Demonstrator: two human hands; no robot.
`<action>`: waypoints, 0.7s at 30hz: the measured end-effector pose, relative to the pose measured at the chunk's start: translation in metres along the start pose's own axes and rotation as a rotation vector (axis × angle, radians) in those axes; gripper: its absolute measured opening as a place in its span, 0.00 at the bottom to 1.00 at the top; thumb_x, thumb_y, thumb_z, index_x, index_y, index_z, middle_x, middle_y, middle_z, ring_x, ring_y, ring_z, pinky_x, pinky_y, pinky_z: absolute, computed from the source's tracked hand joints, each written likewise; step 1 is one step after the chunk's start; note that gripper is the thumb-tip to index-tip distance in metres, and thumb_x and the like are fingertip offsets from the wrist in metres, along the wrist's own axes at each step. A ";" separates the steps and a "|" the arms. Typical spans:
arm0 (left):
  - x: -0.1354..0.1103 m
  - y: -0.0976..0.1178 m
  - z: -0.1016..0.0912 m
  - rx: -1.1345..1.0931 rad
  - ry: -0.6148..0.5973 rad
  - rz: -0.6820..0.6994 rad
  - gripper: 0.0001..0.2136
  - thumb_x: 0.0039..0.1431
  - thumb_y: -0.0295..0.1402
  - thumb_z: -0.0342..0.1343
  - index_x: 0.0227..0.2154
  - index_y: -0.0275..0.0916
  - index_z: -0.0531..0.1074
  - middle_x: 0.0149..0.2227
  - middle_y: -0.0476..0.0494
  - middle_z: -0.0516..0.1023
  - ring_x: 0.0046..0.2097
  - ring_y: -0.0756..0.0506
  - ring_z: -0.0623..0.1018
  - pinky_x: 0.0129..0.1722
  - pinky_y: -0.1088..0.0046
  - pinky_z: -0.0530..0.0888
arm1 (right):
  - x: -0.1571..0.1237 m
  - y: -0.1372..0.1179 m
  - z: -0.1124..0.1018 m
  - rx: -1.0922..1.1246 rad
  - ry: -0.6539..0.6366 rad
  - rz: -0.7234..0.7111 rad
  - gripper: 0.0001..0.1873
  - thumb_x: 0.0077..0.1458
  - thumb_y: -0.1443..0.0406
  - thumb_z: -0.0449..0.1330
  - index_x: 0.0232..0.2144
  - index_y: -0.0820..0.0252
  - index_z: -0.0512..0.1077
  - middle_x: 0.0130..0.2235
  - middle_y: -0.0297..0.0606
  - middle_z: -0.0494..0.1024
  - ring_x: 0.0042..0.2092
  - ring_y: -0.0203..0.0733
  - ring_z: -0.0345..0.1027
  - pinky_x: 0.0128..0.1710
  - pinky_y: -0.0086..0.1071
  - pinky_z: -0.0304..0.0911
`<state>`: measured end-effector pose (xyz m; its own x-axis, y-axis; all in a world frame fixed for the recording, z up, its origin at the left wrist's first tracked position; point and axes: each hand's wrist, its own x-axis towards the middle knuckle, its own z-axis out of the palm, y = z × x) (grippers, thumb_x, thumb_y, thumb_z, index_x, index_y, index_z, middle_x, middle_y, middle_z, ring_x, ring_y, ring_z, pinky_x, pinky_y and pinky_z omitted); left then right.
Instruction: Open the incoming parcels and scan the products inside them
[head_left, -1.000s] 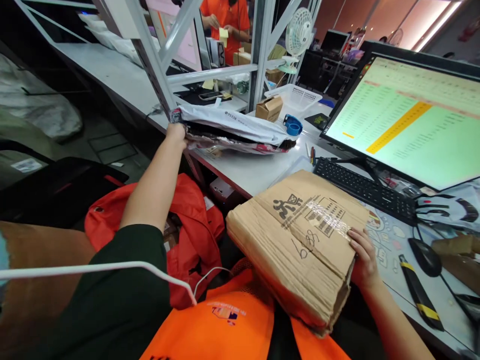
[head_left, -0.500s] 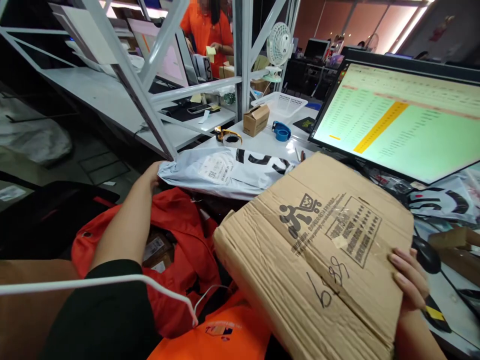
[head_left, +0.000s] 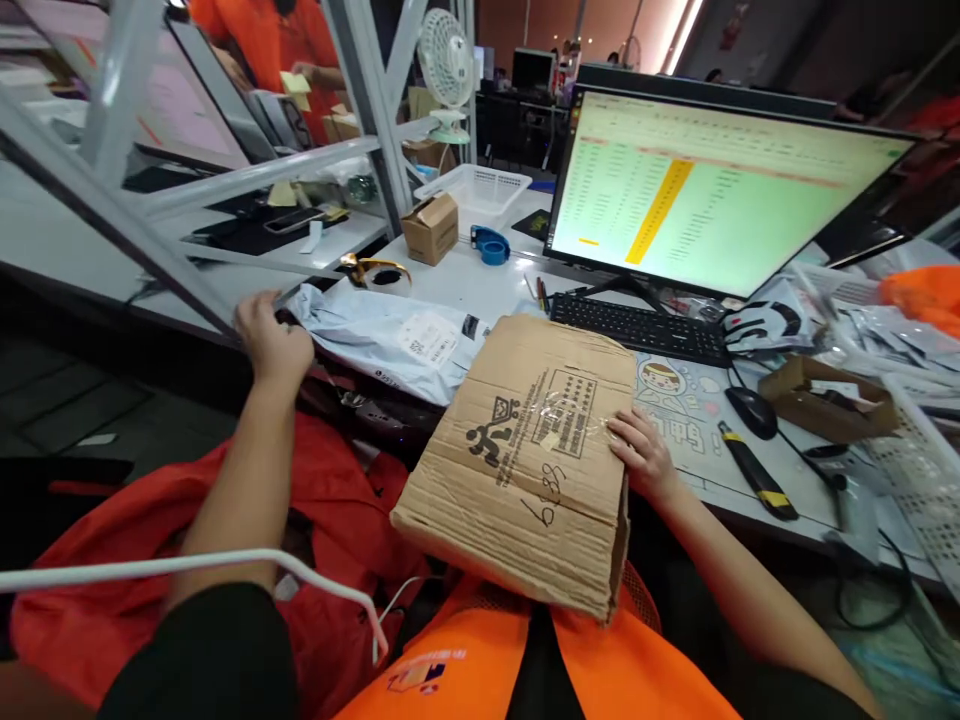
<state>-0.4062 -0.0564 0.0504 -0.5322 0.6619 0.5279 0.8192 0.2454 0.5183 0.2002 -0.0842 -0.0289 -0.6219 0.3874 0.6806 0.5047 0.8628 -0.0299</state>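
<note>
Box (head_left: 525, 460) has dropped lower, tilted between desk (head_left: 480, 285) edge and lap; right hand (head_left: 643, 455) grips its three-o'clock edge, fingers loosely curled. Bag (head_left: 382, 335), at ten o'clock from it, now lies flat, left hand (head_left: 271, 340) closed on its end.

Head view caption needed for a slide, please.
Right hand rests on a cardboard box; left hand grips a grey mailer bag.

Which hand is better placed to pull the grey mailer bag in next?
Left. The left hand holds the end of the grey mailer bag; the right hand rests on the cardboard box, farther away.
</note>
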 end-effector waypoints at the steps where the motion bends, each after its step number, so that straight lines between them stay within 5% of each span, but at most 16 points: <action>1: -0.025 0.011 -0.001 -0.043 0.045 0.048 0.24 0.60 0.27 0.52 0.59 0.27 0.68 0.63 0.28 0.67 0.67 0.35 0.65 0.71 0.53 0.59 | 0.000 0.002 0.003 0.002 -0.025 0.022 0.14 0.59 0.66 0.61 0.46 0.45 0.69 0.54 0.41 0.81 0.59 0.55 0.74 0.59 0.67 0.67; 2: -0.053 0.023 -0.001 -0.114 -0.025 0.115 0.20 0.61 0.32 0.52 0.56 0.32 0.72 0.60 0.32 0.72 0.65 0.35 0.69 0.70 0.55 0.63 | 0.002 0.005 0.005 0.010 -0.049 0.037 0.15 0.58 0.65 0.62 0.47 0.47 0.70 0.56 0.44 0.79 0.62 0.56 0.72 0.60 0.67 0.66; 4: -0.110 0.047 -0.001 -0.280 -0.384 0.156 0.21 0.62 0.44 0.53 0.54 0.40 0.74 0.56 0.37 0.76 0.59 0.35 0.76 0.64 0.55 0.72 | 0.012 0.013 0.010 0.034 -0.093 0.066 0.15 0.60 0.65 0.61 0.49 0.49 0.69 0.58 0.47 0.77 0.66 0.56 0.67 0.62 0.66 0.65; 6: -0.157 0.066 -0.005 -0.395 -0.733 0.167 0.31 0.61 0.52 0.53 0.63 0.44 0.68 0.61 0.36 0.74 0.62 0.33 0.75 0.64 0.55 0.73 | 0.027 0.023 0.014 0.050 -0.135 0.123 0.13 0.63 0.68 0.56 0.50 0.51 0.69 0.61 0.49 0.75 0.69 0.55 0.62 0.64 0.65 0.62; 10: -0.206 0.090 -0.024 -0.325 -0.858 0.280 0.50 0.53 0.58 0.62 0.75 0.52 0.47 0.77 0.43 0.44 0.75 0.30 0.55 0.73 0.52 0.62 | 0.054 0.038 0.019 0.040 -0.248 0.253 0.16 0.68 0.68 0.49 0.55 0.55 0.68 0.68 0.50 0.68 0.73 0.53 0.52 0.68 0.63 0.54; 15: -0.210 0.110 -0.031 -0.173 -0.979 0.467 0.55 0.37 0.56 0.74 0.71 0.59 0.59 0.76 0.58 0.21 0.76 0.26 0.42 0.73 0.50 0.59 | 0.063 0.035 0.016 0.040 -0.349 0.353 0.22 0.70 0.68 0.46 0.62 0.59 0.64 0.74 0.49 0.56 0.72 0.56 0.53 0.67 0.59 0.54; 18: -0.185 0.103 -0.025 -0.188 -0.927 0.461 0.50 0.35 0.56 0.73 0.67 0.74 0.61 0.75 0.74 0.23 0.76 0.27 0.45 0.74 0.52 0.57 | 0.068 0.030 0.013 0.047 -0.388 0.380 0.26 0.67 0.69 0.48 0.65 0.60 0.63 0.75 0.48 0.54 0.72 0.57 0.53 0.67 0.61 0.53; 21: -0.151 0.088 -0.023 -0.170 -0.880 0.434 0.43 0.33 0.59 0.68 0.55 0.97 0.56 0.70 0.97 0.35 0.75 0.29 0.52 0.73 0.51 0.59 | 0.072 0.024 0.000 0.075 -0.413 0.395 0.31 0.63 0.72 0.50 0.67 0.63 0.62 0.75 0.48 0.54 0.72 0.51 0.55 0.69 0.54 0.55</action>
<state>-0.2585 -0.1510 0.0322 0.2111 0.9765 0.0432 0.8272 -0.2020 0.5244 0.1669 -0.0356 0.0194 -0.5846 0.7667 0.2655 0.7118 0.6417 -0.2857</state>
